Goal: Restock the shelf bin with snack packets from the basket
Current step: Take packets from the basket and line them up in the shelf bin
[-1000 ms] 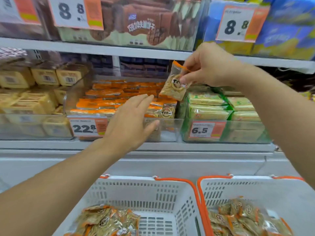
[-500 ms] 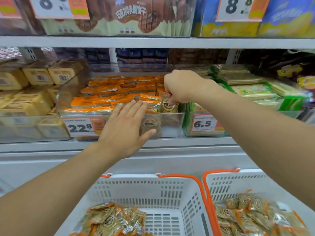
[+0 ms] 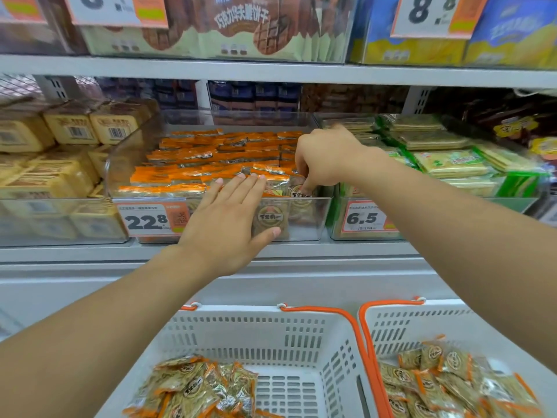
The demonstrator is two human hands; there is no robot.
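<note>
1. My left hand (image 3: pixel 229 218) lies flat, fingers straight, against the clear shelf bin (image 3: pixel 304 218) front.
2. My right hand (image 3: pixel 327 159), at two o'clock from it, has fingers curled down, pinching a snack packet (image 3: pixel 297 190) inside the bin.
3. Two baskets (image 3: pixel 301 333) sit at six o'clock, holding packets.

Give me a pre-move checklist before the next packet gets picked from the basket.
1. Right hand has let go of the packet in the clear bin: cannot tell, its fingers hide the grip.
2. Left hand flat against the bin front: ok.
3. Room at the bin's front right: ok.
4. Packets left in the left basket: ok.
5. Packets left in the right basket: ok.
</note>
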